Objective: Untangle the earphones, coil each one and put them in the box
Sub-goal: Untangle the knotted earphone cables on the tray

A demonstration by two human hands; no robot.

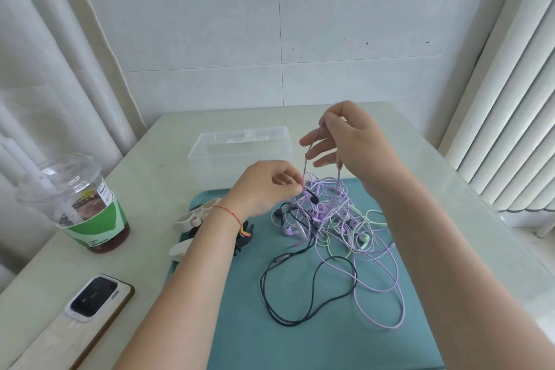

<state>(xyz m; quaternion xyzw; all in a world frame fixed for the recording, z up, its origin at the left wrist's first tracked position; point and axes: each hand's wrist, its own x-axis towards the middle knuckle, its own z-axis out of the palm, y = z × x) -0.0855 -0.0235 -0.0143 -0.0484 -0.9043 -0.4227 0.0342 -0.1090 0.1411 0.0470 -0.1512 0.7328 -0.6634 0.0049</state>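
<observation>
So far we have coiled nothing, judging by how things lie. Starting at nine o'clock on the worktop, we pass a lidded drink cup and, toward seven o'clock, a phone lying camera side up; neither belongs to the job. Next comes the teal mat, with some pale and dark clips at its left edge. Our left hand pinches a purple cord at the top of the tangle. At twelve o'clock the clear box stands with no earphones in it. The tangled earphones sit mid-mat: purple, green and black cords still knotted together, with loose black and purple loops trailing toward six o'clock. Our right hand, raised at one o'clock, pinches purple strands between thumb and forefinger and lifts them taut, the other fingers spread. We judge ourselves early in the untangling; separating, coiling and boxing every set all remain.
</observation>
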